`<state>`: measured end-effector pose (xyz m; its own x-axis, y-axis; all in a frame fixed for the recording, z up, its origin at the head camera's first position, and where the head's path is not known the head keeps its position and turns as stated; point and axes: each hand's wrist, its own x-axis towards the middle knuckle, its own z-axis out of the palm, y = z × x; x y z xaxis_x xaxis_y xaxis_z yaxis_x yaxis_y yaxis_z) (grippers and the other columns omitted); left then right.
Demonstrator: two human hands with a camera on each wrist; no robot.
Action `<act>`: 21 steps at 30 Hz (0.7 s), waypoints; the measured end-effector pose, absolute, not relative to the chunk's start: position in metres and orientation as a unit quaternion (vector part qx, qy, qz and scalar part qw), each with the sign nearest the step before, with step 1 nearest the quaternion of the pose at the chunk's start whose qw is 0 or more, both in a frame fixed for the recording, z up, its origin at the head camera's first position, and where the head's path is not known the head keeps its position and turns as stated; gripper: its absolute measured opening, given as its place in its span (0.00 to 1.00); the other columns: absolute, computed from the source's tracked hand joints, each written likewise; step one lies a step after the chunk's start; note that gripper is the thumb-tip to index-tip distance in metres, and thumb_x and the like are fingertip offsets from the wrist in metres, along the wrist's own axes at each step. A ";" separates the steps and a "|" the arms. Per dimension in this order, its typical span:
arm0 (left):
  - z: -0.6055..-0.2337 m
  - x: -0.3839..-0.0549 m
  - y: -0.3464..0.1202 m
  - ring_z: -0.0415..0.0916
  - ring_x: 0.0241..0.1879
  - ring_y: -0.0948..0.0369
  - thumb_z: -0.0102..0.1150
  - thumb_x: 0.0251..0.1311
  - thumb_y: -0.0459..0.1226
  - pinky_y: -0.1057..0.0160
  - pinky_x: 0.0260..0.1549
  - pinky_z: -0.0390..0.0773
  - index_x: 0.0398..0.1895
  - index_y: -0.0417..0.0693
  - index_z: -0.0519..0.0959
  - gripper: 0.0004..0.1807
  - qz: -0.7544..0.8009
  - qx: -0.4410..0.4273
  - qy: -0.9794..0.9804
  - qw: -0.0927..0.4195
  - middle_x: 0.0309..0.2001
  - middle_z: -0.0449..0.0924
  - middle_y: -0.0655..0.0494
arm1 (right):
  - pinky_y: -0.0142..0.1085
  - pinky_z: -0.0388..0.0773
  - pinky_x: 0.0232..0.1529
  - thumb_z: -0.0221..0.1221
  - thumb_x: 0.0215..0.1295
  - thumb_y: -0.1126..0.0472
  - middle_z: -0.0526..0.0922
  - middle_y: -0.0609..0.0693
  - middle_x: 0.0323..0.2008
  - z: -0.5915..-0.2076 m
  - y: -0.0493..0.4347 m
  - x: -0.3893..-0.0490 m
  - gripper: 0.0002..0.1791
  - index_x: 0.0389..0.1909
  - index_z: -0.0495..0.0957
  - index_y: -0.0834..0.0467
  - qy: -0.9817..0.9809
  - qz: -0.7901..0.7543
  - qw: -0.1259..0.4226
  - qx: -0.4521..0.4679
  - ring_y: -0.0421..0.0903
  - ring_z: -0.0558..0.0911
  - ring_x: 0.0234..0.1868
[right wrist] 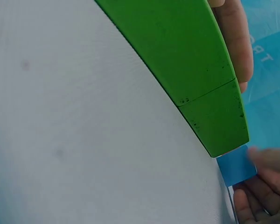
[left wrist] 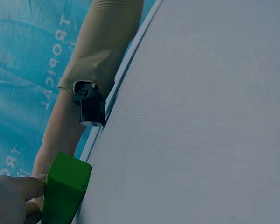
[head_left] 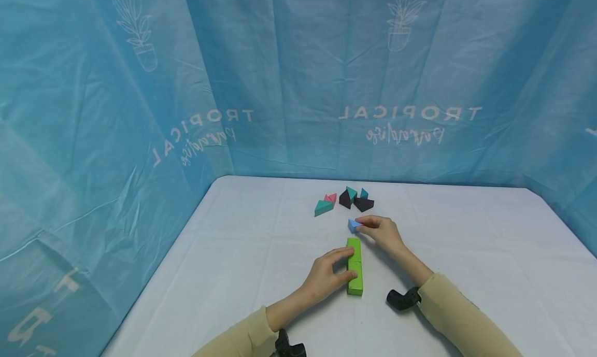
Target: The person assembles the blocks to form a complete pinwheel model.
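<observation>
Two green blocks point(head_left: 355, 266) stand end to end in a row on the white table, a seam showing between them. From their left side my left hand point(head_left: 324, 276) touches them, thumb at the nearer block and fingers at the farther one. In the left wrist view its thumb lies against the side of the near green block point(left wrist: 65, 186). Just beyond the row's far end, my right hand point(head_left: 380, 231) pinches a small blue block point(head_left: 353, 226) between thumb and fingers. The right wrist view has this blue block point(right wrist: 236, 166) right at the end of the green row.
Farther back lie several loose blocks: a teal one point(head_left: 324, 208), pink pieces point(head_left: 331, 198), and black ones point(head_left: 364, 204) with teal triangles beside them. A blue printed curtain point(head_left: 298, 87) hangs behind the table point(head_left: 233, 263). Each wrist wears a black camera point(head_left: 403, 299).
</observation>
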<state>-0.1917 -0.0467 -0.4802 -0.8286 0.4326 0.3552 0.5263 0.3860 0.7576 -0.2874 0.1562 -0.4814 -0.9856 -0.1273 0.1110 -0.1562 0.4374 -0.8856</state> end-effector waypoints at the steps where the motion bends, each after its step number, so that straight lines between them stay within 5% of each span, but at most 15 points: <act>1: -0.480 -0.192 -0.047 0.67 0.61 0.58 0.66 0.56 0.41 0.62 0.60 0.66 0.59 0.39 0.74 0.28 -0.472 -0.289 -0.831 0.049 0.59 0.74 0.51 | 0.48 0.74 0.52 0.62 0.62 0.52 0.83 0.51 0.47 -0.480 0.156 -0.288 0.17 0.48 0.82 0.56 -0.846 0.527 0.013 0.080 0.50 0.78 0.51; 6: -0.480 -0.191 -0.047 0.67 0.61 0.58 0.65 0.56 0.42 0.62 0.60 0.66 0.59 0.39 0.74 0.28 -0.469 -0.287 -0.834 0.048 0.59 0.73 0.51 | 0.52 0.66 0.59 0.58 0.63 0.42 0.81 0.52 0.50 -0.478 0.154 -0.291 0.25 0.51 0.81 0.57 -0.832 0.550 0.004 0.066 0.52 0.73 0.58; 13: -0.482 -0.192 -0.047 0.67 0.61 0.59 0.65 0.57 0.42 0.62 0.60 0.66 0.59 0.40 0.74 0.28 -0.466 -0.288 -0.835 0.050 0.59 0.73 0.52 | 0.49 0.71 0.56 0.59 0.66 0.53 0.81 0.53 0.50 -0.479 0.150 -0.292 0.18 0.51 0.81 0.58 -0.834 0.543 -0.013 0.091 0.52 0.74 0.56; 21: -0.481 -0.192 -0.047 0.67 0.61 0.59 0.65 0.57 0.41 0.62 0.60 0.66 0.60 0.40 0.73 0.28 -0.469 -0.290 -0.833 0.049 0.59 0.73 0.51 | 0.52 0.72 0.54 0.59 0.65 0.54 0.82 0.54 0.48 -0.474 0.147 -0.287 0.17 0.50 0.81 0.59 -0.846 0.525 -0.042 0.083 0.51 0.80 0.48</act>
<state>-0.1924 -0.0472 -0.4810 -0.8271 0.4368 0.3536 0.5288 0.3920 0.7528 -0.2873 0.1468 -0.4740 -0.9828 -0.1841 0.0169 -0.0968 0.4346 -0.8954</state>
